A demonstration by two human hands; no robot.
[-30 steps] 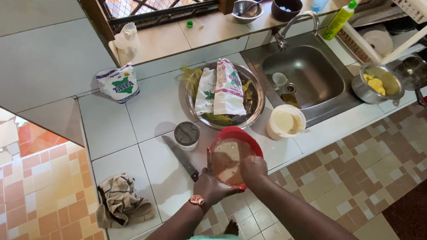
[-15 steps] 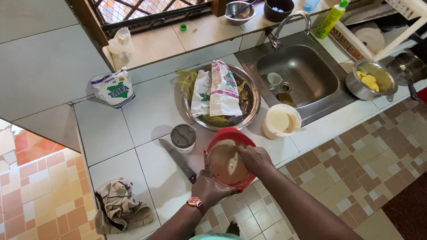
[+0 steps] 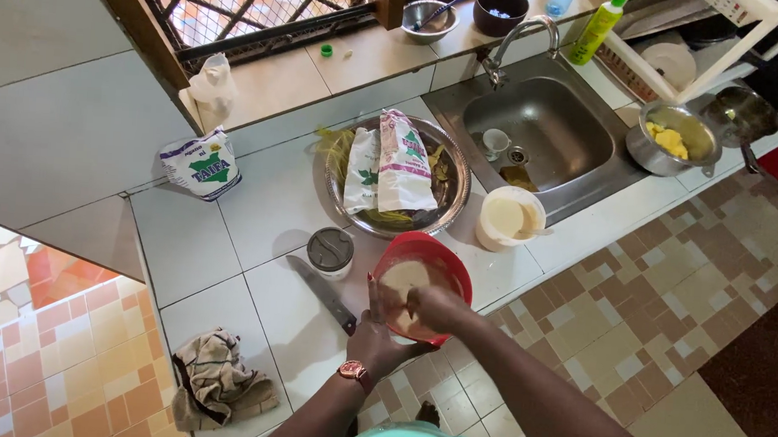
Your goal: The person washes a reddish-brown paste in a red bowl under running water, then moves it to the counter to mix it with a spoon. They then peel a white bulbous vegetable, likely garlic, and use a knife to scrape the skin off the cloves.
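A red bowl (image 3: 435, 252) with pale dough or flour in it stands on the white tiled counter (image 3: 227, 218) near its front edge. My left hand (image 3: 380, 338), a watch on its wrist, grips the bowl's near rim. My right hand (image 3: 433, 308) is inside the bowl, its fingers closed in the pale mix. A knife (image 3: 323, 294) with a dark handle lies just left of the bowl.
A small lidded jar (image 3: 330, 252), a metal tray (image 3: 449, 195) with two flour bags and a cream tub (image 3: 508, 219) sit behind the bowl. The sink (image 3: 538, 129) is at the right, a crumpled cloth (image 3: 217, 379) at the front left, another flour bag (image 3: 201, 166) by the wall.
My right hand has shifted within the bowl, working the mix. The left hand keeps its grip on the rim.
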